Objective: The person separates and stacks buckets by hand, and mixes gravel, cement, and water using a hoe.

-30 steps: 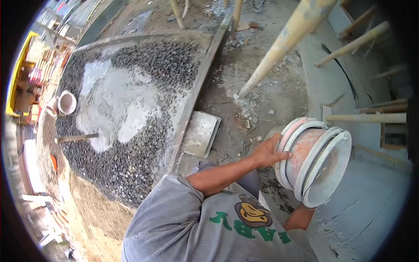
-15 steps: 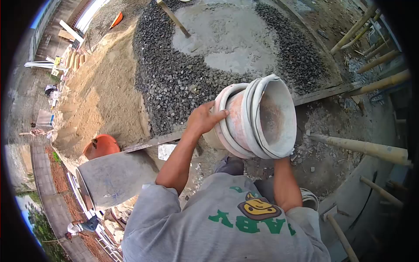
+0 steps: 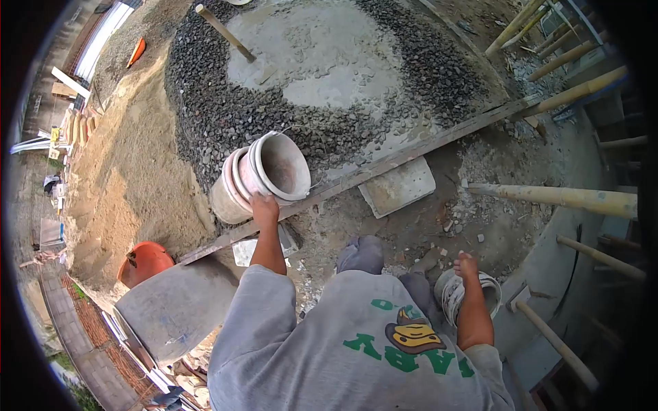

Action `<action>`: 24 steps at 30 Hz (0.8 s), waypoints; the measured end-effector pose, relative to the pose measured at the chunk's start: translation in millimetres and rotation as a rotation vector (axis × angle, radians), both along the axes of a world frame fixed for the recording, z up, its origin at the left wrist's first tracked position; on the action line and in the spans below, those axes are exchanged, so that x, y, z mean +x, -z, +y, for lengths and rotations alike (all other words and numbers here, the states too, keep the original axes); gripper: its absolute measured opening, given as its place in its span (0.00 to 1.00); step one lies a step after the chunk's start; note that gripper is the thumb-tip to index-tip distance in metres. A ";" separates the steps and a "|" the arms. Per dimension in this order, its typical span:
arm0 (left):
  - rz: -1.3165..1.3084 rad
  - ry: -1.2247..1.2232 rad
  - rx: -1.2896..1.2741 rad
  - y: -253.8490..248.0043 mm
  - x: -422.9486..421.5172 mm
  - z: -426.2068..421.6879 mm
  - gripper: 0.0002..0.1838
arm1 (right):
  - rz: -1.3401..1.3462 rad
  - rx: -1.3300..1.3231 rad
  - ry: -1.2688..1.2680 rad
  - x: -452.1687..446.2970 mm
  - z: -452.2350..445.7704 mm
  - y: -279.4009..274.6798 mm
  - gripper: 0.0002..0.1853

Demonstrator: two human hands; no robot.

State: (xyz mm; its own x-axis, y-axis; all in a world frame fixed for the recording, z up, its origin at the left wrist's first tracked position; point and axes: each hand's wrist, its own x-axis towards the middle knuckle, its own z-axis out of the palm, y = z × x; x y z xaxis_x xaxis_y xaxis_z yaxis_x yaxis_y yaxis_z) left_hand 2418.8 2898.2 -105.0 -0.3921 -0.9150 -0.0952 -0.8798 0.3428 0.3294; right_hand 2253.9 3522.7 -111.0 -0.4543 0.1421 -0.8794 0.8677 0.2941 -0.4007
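Observation:
My left hand (image 3: 265,209) is closed on the lower side of a stack of nested buckets (image 3: 281,168), pale and stained with cement. The stack lies tilted over the edge of the dark gravel (image 3: 205,103), by the wooden board (image 3: 384,164), with its mouth facing up and right. My right hand (image 3: 466,266) is away from the stack, fingers bent, and nothing can be seen in it. Just below that hand, other whitish buckets (image 3: 452,296) stand on the ground beside my leg.
Wet grey cement (image 3: 322,55) covers the gravel's middle, with a wooden handle (image 3: 226,33) sticking out. Sand (image 3: 130,178), an orange tub (image 3: 147,263) and a grey drum (image 3: 175,308) are left. Poles (image 3: 555,196) lean at right.
The bucket stack has moved from the right side across to the gravel at the left. My right hand has let go of it, and the view has turned.

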 end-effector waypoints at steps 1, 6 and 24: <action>0.048 -0.054 0.167 0.1 -2.8 21.7 0.34 | -0.035 0.157 -0.070 18.6 69.6 21.0 0.12; -0.401 0.246 0.449 13.2 -10.5 101.8 0.24 | -0.143 0.253 0.459 93.1 148.9 -28.3 0.13; -0.460 1.413 0.586 58.3 -285.7 367.5 0.20 | -0.023 0.069 1.673 221.9 156.4 140.7 0.26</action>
